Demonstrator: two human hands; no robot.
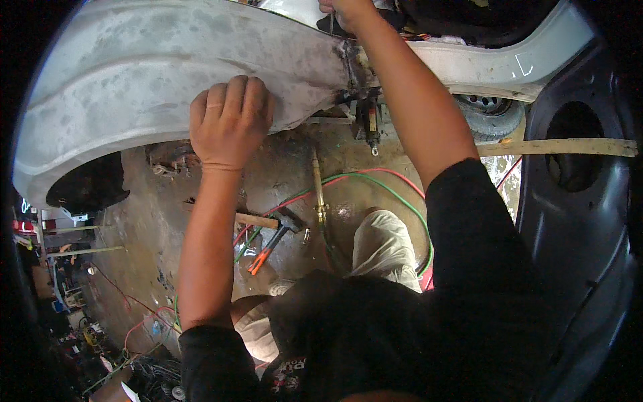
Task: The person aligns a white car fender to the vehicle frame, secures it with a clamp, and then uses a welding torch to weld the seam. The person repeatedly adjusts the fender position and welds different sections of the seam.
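My left hand (232, 122) rests at the lower edge of a grey, curved car body panel (140, 74). Its knuckles are bent and the fingers curl under, so their tips and anything inside them are hidden. At the top edge of the picture my right hand (347, 13) is closed around a thin metal rod (331, 24), partly cut off by the frame. Below that hand, a dark, scorched seam (349, 63) joins the panel to a white door sill (469, 63). A dark cylinder with an eye end (372, 124) hangs under the seam.
On the wet floor lie a hammer with an orange and black handle (262, 258), a wooden handle (256, 220), a brass torch (320, 194) and red and green hoses (415, 201). A wheel (492, 119) and a dark panel (576, 228) stand right; cluttered shelving (60, 248) left.
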